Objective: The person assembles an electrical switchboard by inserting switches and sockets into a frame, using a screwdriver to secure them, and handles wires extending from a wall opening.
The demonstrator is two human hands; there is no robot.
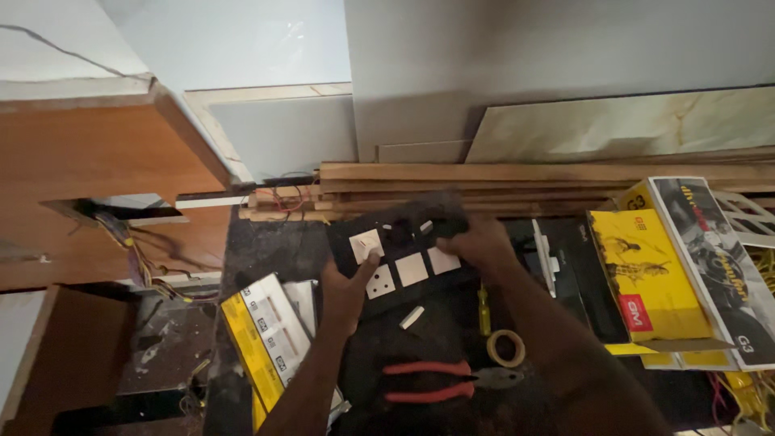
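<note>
- Red-handled pliers (440, 382) lie flat on the dark worktop (266, 250), nearest the viewer and directly below the black switch plate (404, 250); a small roll of tape (506, 348) sits just up and right of them, with a yellow-handled screwdriver (483, 311) beside it.
- A small white loose piece (412, 316) lies between the pliers and the switch plate.
- The left hand (347, 287) grips the switch plate's lower left edge, thumb pressed on a white module, the other fingers curled under it.
- The right hand (476, 242) covers the plate's upper right corner, fingers closed around its edge; motion blur makes it hard to tell exactly what they pinch.
- The plate is held tilted above the worktop, with several white square modules set in it.
- Left of the plate a yellow box (258, 339) hangs over the worktop edge; right of it, larger yellow boxes (646, 278) crowd that side.
- Bare worktop shows only between the plate and the pliers.
- Beyond the plate, stacked wooden planks (525, 182) run along the wall, with marble slabs (613, 125) leaning behind.
- Far left of the plate, loose wires (133, 250) spill from a cutout in a wooden panel (89, 161).
</note>
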